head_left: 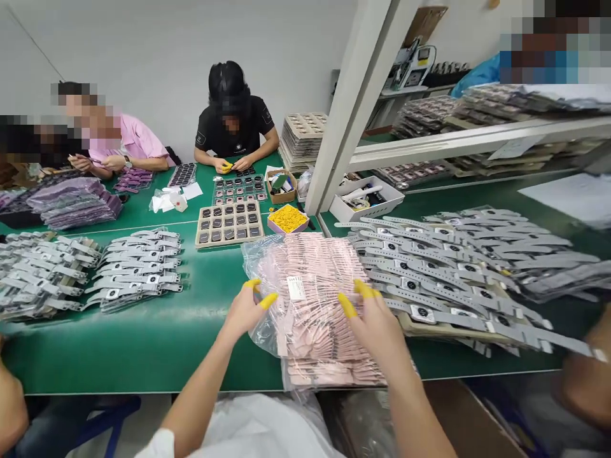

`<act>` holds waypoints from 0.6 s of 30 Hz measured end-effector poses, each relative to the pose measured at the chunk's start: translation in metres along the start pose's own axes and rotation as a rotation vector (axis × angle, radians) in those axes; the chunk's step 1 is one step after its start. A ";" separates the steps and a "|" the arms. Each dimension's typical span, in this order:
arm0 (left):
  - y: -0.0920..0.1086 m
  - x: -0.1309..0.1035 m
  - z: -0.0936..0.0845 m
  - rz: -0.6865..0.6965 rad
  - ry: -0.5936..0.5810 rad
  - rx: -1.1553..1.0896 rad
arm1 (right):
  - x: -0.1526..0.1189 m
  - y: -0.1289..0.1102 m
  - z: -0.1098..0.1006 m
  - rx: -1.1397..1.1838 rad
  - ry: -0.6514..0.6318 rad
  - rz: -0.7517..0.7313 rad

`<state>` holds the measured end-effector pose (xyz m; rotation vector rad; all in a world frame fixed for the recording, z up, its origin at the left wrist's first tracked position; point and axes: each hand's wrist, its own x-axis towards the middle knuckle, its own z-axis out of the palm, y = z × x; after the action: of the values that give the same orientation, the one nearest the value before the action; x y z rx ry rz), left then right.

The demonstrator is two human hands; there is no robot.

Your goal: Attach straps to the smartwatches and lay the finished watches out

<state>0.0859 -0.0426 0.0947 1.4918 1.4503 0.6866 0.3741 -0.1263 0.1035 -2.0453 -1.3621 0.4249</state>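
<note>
A large clear plastic bag (260,261) full of pale pink watch straps (324,305) lies on the green table in front of me. A white label (296,288) shows on its upper left part. My left hand (244,310) is at the bag's left edge, thumb and fingers apart, with yellow finger cots on the tips. Over the bag's right side is my right hand (375,315), also in yellow finger cots, its thumb and fingers spread. Neither hand visibly grips anything; whether the fingertips touch the plastic I cannot tell.
Trays of grey-strapped watches (424,280) stand stacked at the right, with more grey watches (143,267) at the left. Beyond the bag are a box of yellow finger cots (287,219), a tray of watch cases (229,224) and a white post (353,102). Co-workers sit across the table.
</note>
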 end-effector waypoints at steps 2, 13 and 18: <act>-0.005 0.024 0.011 0.006 -0.040 0.001 | 0.007 0.010 0.009 -0.079 -0.091 0.096; 0.002 0.051 0.014 0.249 -0.259 -1.024 | 0.033 0.051 0.030 0.276 -0.272 0.246; -0.047 0.068 0.047 0.027 -0.091 -1.250 | 0.029 0.057 0.033 0.438 -0.120 0.323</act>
<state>0.1165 0.0073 0.0196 0.5300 0.6275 1.2036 0.4072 -0.1041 0.0437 -1.8863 -0.8974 0.9136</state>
